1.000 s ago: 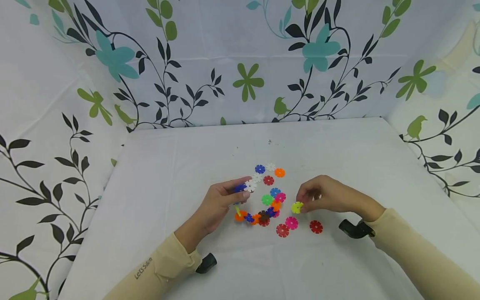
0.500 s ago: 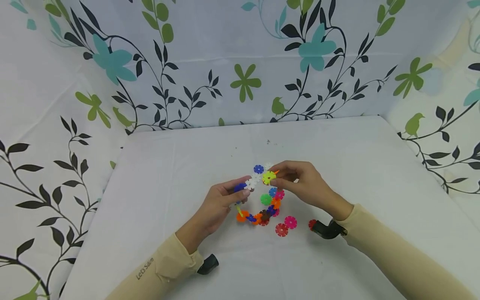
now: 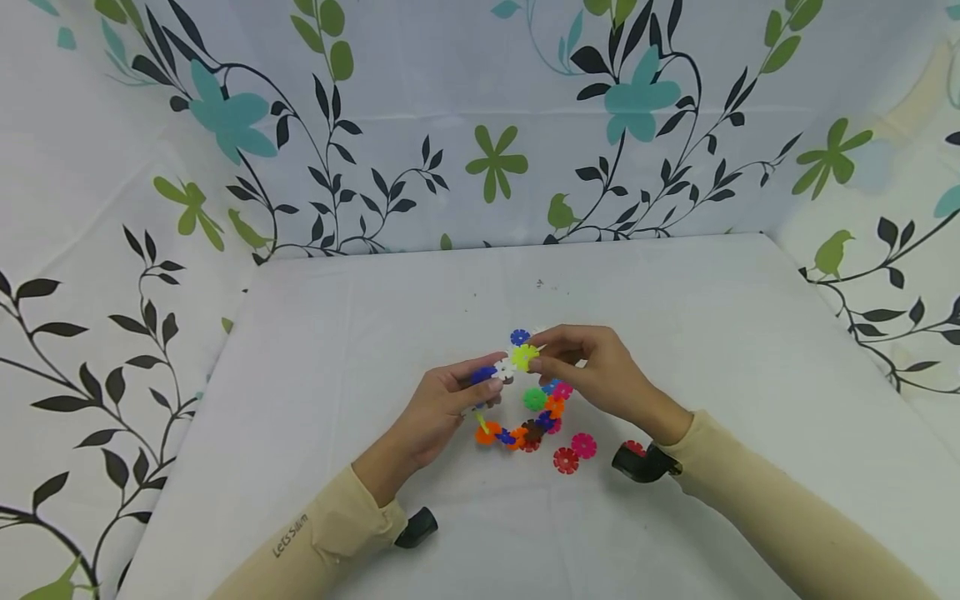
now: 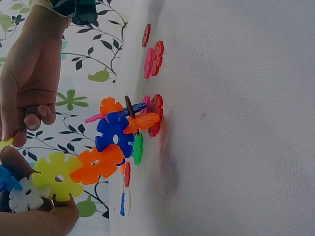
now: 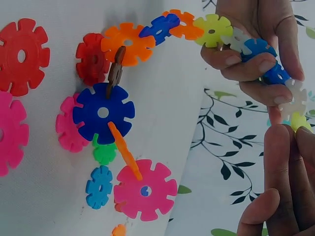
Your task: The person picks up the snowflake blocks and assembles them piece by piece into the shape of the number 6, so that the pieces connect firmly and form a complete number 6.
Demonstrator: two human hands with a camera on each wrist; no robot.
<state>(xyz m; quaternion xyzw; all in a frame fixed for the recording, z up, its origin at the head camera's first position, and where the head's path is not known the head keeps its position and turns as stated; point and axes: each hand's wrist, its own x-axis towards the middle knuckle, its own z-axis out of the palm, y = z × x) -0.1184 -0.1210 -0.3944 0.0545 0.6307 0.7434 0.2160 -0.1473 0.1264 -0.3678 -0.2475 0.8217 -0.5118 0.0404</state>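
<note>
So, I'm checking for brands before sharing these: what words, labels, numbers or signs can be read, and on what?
"Let's": on the left beige fabric sleeve; the second word, starting "S", is too blurred.
Small dark specks on the flat white tabletop: too small to tell whether they are writing.
Multicoloured notched plastic discs: no readable text.

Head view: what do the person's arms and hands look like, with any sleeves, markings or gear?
The left sleeve is beige with small dark lettering; the right sleeve is plain beige where visible. A short black tube juts out at the left wrist, a bent black tube at the right. The left hand and right hand wear no gloves.
</note>
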